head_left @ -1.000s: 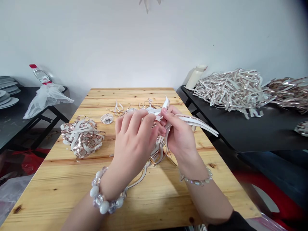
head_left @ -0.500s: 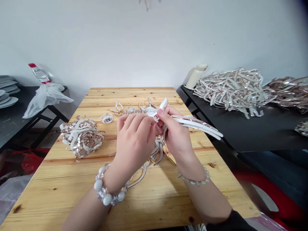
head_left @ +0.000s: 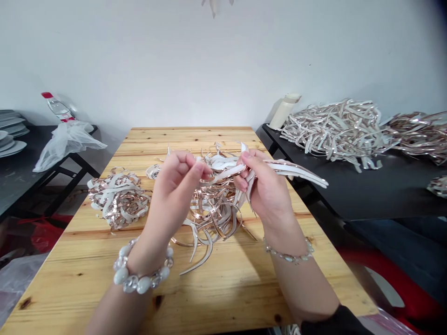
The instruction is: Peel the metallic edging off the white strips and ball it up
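My right hand is closed around a bunch of curved white and rose-gold strips, whose long ends stick out to the right. My left hand, wearing a beaded bracelet, is closed with thumb and fingertips pinched together; whatever lies between them is too small to make out. Beneath and between both hands spreads a loose heap of similar strips on the wooden table. To the left rests a tangled clump of shiny and white scraps, and a small white roll is partly behind my left hand.
On the black table at the right lie a big pile of strips and a cream cylinder. A bottle, a thin white bag and stacked plates occupy the left table. A red chair stands lower right.
My left hand has moved left, away from my right hand, and turned so its thumb shows. My right hand has shifted slightly right with the strips, uncovering more of the heap.
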Action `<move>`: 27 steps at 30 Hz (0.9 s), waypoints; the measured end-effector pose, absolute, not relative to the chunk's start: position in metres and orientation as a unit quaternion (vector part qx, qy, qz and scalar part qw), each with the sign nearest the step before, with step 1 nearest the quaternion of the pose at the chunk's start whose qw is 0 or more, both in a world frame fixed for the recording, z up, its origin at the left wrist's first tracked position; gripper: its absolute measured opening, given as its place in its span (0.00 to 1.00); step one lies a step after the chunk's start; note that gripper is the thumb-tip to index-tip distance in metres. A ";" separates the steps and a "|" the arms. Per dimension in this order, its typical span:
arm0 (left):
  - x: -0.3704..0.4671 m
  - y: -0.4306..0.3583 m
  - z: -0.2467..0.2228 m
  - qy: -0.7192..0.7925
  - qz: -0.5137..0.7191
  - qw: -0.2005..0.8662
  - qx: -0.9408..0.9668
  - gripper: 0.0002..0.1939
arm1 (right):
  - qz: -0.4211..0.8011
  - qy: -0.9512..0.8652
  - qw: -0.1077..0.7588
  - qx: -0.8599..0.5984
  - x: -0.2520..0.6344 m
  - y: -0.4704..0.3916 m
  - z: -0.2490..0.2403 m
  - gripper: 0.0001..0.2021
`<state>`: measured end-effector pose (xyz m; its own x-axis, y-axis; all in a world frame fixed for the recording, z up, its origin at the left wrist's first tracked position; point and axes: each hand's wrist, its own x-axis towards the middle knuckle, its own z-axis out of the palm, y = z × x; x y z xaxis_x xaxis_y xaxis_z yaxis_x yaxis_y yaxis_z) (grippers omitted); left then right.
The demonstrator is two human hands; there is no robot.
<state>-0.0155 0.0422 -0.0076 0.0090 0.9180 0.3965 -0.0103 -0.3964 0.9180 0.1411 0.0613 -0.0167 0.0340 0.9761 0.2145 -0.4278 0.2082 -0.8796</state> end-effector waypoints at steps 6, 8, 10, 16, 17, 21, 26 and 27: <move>-0.021 0.041 -0.007 0.413 0.567 0.333 0.630 0.11 | 0.518 -0.436 0.660 -0.326 0.144 0.063 -0.015 0.12; -0.018 0.040 -0.008 0.430 0.520 0.289 0.679 0.10 | 0.524 -0.430 0.665 -0.314 0.144 0.064 -0.013 0.12; -0.015 0.038 -0.009 0.432 0.476 0.263 0.719 0.06 | 0.530 -0.426 0.671 -0.295 0.143 0.064 -0.012 0.12; -0.007 0.031 -0.011 0.428 0.445 0.258 0.743 0.13 | 0.529 -0.421 0.683 -0.277 0.142 0.061 -0.011 0.12; -0.007 0.030 -0.012 0.421 0.447 0.262 0.745 0.15 | 0.526 -0.424 0.682 -0.280 0.142 0.061 -0.010 0.12; -0.009 0.029 -0.014 0.402 0.450 0.264 0.753 0.23 | 0.523 -0.421 0.679 -0.296 0.143 0.060 -0.009 0.13; -0.007 0.031 -0.014 0.399 0.421 0.259 0.772 0.31 | 0.543 -0.397 0.680 -0.291 0.146 0.062 -0.010 0.12; -0.005 0.032 -0.014 0.417 0.411 0.252 0.770 0.30 | 0.546 -0.397 0.677 -0.293 0.146 0.062 -0.010 0.12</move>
